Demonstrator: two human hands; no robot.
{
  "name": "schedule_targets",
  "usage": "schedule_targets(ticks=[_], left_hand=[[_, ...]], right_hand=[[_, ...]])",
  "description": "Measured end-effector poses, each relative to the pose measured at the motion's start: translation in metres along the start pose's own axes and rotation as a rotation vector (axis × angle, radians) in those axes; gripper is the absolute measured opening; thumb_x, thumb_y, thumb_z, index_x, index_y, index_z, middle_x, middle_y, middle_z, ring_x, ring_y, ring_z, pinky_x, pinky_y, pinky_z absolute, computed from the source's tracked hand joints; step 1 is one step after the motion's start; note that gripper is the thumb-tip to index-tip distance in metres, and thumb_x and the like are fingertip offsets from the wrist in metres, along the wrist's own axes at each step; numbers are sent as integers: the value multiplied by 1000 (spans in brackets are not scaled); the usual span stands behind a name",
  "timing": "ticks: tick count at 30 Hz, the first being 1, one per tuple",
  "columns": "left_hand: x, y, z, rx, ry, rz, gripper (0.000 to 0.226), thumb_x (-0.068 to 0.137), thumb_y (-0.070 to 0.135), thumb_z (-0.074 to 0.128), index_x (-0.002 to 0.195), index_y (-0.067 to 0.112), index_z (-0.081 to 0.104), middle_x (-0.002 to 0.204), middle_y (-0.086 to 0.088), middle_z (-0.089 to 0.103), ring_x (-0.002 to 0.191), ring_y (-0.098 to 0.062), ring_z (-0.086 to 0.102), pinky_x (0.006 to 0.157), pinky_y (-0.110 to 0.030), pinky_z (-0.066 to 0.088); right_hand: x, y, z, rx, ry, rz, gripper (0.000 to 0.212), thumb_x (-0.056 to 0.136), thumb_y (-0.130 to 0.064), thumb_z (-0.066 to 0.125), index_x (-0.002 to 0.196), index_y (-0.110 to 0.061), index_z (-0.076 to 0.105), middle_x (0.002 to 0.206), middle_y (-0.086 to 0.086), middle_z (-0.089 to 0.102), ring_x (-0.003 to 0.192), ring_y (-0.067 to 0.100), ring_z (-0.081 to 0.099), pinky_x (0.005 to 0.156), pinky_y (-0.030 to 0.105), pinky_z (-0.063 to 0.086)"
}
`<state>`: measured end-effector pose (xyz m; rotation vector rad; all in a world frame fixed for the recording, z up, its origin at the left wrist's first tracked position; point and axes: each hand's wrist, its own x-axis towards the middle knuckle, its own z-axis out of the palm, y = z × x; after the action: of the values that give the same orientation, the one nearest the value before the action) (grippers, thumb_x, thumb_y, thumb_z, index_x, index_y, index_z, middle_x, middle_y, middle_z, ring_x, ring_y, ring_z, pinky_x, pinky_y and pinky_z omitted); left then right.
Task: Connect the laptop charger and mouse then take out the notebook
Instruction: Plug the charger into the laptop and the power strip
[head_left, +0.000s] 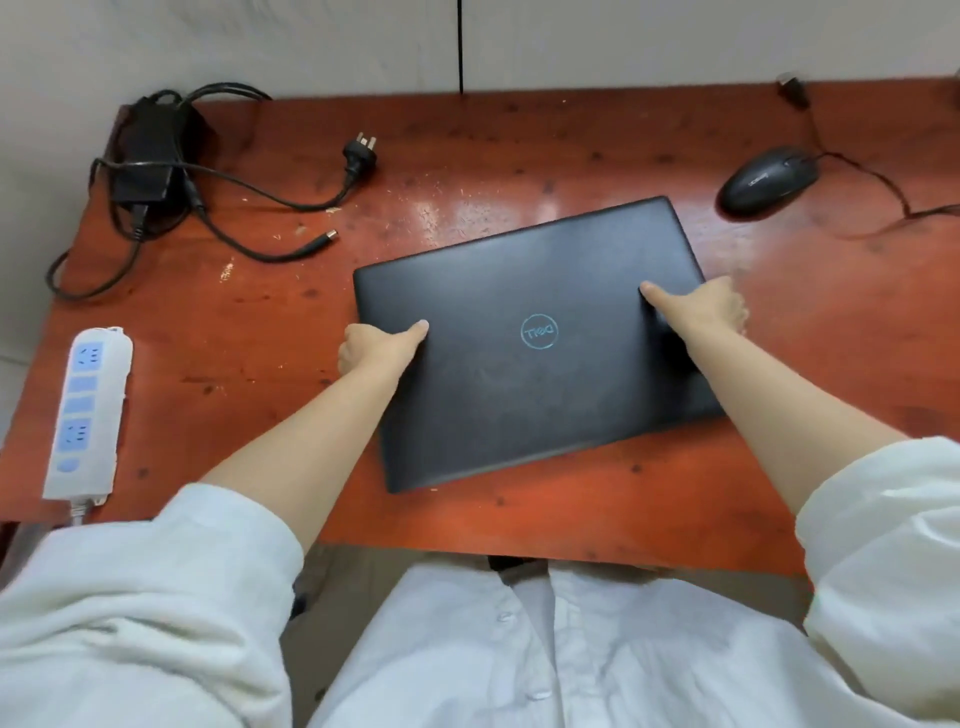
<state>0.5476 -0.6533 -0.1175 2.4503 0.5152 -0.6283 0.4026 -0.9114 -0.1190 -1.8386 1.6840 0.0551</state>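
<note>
Gripping the closed laptop (530, 343) by its two side edges, I have my left hand (375, 349) on the left edge and my right hand (702, 309) on the right edge. On each side my thumb lies flat on the black lid while the other fingers curl around the edge and out of sight beneath, so both sets of fingers are narrowed onto the machine. The laptop sits at the middle of the red wooden tabletop (260, 332), turned at a slant, its right far corner farther from me than its left one, and the round blue logo (539, 331) on the lid reads upside down from where I sit.

At the far left corner of the tabletop lies the charger brick (148, 150) with its black cables looped loosely around it. Its three-pin wall plug (361, 153) rests just right of the brick, unplugged, and its barrel connector (328, 236) lies loose on the wood, apart from the laptop's far left corner. A white power strip (85, 410) with blue socket faces lies along the near left edge. At the far right sits a black wired mouse (769, 179), well apart from the laptop, its cord (878, 182) trailing off to the right, with a USB plug (792, 91) resting at the far right edge. My white sleeves (156, 597) are pushed up my forearms.
</note>
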Motion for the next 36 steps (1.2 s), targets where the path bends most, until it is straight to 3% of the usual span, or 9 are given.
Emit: schedule_targets(ticks=[9, 14, 23, 30, 36], left_hand=[[43, 20, -24, 116, -79, 159, 86, 69, 48, 74, 130, 0, 36, 138, -17, 46, 126, -36, 45, 104, -43, 42], [48, 14, -21, 127, -63, 174, 84, 70, 49, 73, 128, 1, 38, 138, -18, 44, 127, -35, 42, 104, -43, 38], [40, -6, -14, 176, -3, 376, 72, 82, 46, 61, 129, -1, 34, 134, -24, 41, 125, -38, 36, 103, -44, 36], [39, -23, -20, 148, -79, 282, 74, 84, 47, 57, 141, 14, 24, 136, -27, 38, 125, -42, 36, 103, -46, 35], [38, -21, -28, 159, -108, 273, 74, 84, 47, 57, 142, 15, 23, 138, -26, 39, 127, -41, 35, 104, -46, 35]], right_hand=[[-48, 13, 26, 133, 89, 165, 81, 69, -48, 72, 124, 2, 41, 135, 23, 45, 127, 37, 40, 102, 45, 37], [-56, 10, 30, 105, 126, 154, 78, 71, -48, 70, 123, 2, 42, 134, 23, 46, 126, 38, 40, 103, 45, 36], [-65, 14, 36, -39, 119, 72, 68, 83, -45, 57, 126, 3, 38, 136, 23, 41, 128, 38, 35, 103, 48, 34], [-60, 14, 27, -16, 41, 124, 74, 80, -54, 57, 123, 4, 42, 133, 25, 45, 126, 39, 39, 101, 44, 38], [-58, 17, 27, -22, -10, 123, 74, 80, -52, 58, 124, 6, 42, 133, 26, 46, 125, 40, 40, 101, 44, 39]])
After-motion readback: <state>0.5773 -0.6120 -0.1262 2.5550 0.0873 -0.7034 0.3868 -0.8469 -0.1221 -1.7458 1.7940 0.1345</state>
